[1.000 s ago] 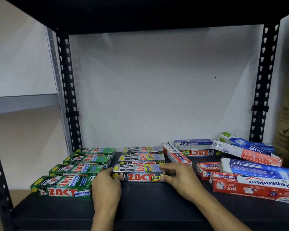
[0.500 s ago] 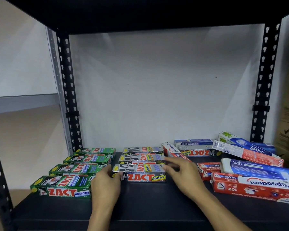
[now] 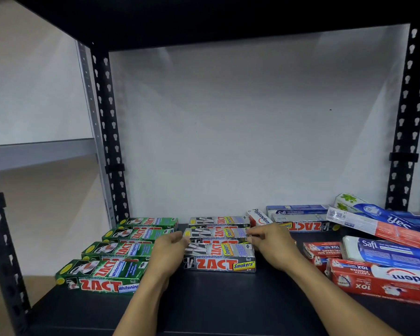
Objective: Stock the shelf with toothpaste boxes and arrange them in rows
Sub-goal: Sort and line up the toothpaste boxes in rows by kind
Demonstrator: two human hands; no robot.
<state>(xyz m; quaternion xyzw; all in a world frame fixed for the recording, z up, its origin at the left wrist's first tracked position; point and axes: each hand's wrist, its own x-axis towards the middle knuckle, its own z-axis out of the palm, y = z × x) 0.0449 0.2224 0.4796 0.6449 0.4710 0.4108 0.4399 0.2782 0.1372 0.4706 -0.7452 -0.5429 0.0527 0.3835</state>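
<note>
Your left hand [image 3: 170, 248] and right hand [image 3: 269, 246], apart, flank the second silver ZACT box [image 3: 216, 232]; grip cannot be told. Uneven pressure may skew it out of row.

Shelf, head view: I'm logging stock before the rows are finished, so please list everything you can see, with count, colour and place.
green ZACT Whitening boxes: four, green, one column front to back, shelf left.
silver ZACT Smokers boxes: three, silver, column at middle.
upside-down ZACT box: one, silver, back, right of middle.
Pepsodent boxes: at least four, red and white, loose on the right half.
Safi boxes: three, blue and white, among them.
shelf: one, black, under everything.
left hand: one, fingertips at left end of the second silver box.
right hand: one, fingertips at its right end.
</note>
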